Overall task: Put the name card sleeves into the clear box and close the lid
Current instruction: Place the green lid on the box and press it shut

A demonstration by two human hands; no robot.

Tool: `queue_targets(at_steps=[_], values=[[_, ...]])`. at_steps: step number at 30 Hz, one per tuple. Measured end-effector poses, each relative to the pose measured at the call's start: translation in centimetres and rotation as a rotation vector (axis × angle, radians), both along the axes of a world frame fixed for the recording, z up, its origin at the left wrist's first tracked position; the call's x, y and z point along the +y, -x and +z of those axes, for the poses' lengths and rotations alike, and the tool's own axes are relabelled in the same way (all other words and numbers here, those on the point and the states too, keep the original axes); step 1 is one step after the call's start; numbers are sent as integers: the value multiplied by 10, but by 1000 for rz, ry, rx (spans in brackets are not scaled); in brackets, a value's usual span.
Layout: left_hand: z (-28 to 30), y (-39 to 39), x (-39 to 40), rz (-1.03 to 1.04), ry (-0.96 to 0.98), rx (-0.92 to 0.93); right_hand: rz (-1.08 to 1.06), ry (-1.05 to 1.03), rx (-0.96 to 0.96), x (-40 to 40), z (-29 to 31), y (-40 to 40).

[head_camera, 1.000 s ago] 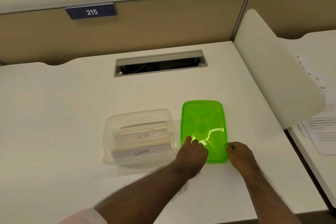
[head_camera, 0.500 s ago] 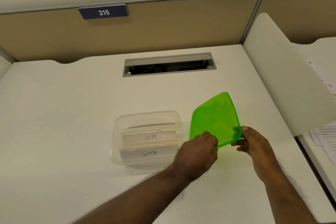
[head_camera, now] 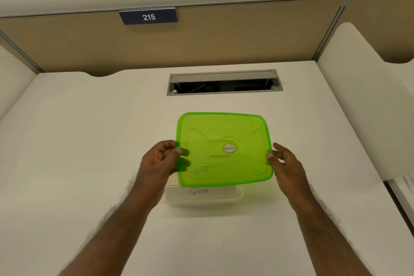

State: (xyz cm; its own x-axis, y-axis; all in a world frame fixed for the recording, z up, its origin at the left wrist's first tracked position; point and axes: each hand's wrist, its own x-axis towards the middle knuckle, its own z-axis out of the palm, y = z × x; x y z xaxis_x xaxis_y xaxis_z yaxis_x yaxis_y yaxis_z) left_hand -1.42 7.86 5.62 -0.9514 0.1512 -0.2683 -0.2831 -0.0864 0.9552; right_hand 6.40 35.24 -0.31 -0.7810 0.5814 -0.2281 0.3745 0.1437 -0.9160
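A translucent green lid (head_camera: 224, 149) hangs in the air above the clear box (head_camera: 228, 200), covering most of it. My left hand (head_camera: 160, 161) grips the lid's left edge and my right hand (head_camera: 283, 163) grips its right edge. Only the box's near part shows below the lid. Inside it stands the name card sleeve marked GAMA (head_camera: 199, 192). The sleeve marked BETA (head_camera: 201, 171) shows faintly through the lid.
The white desk (head_camera: 89, 141) has a grey cable slot (head_camera: 224, 83) at the back centre. A tan partition with a blue sign 215 (head_camera: 149, 17) closes the back. White side dividers (head_camera: 358, 96) stand left and right, with papers (head_camera: 408, 184) past the right one.
Both hands lifted the green lid off the desk at the right of the box, turned it and carried it left over the box. The camera view shifted too.
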Motion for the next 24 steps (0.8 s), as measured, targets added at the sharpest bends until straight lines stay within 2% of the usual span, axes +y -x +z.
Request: queue_targets(at_steps=[7, 12, 15, 24], values=[[-37, 3, -51, 87, 111, -193, 77, -38, -109, -33, -16, 1], [-59, 10, -65, 144, 466, -83, 62, -29, -145, -52, -20, 1], [-61, 15, -66, 127, 614, -55, 63, -37, -166, -61, -22, 1], [-64, 28, -74, -8, 722, -135, 93, -84, -188, -64, -25, 5]])
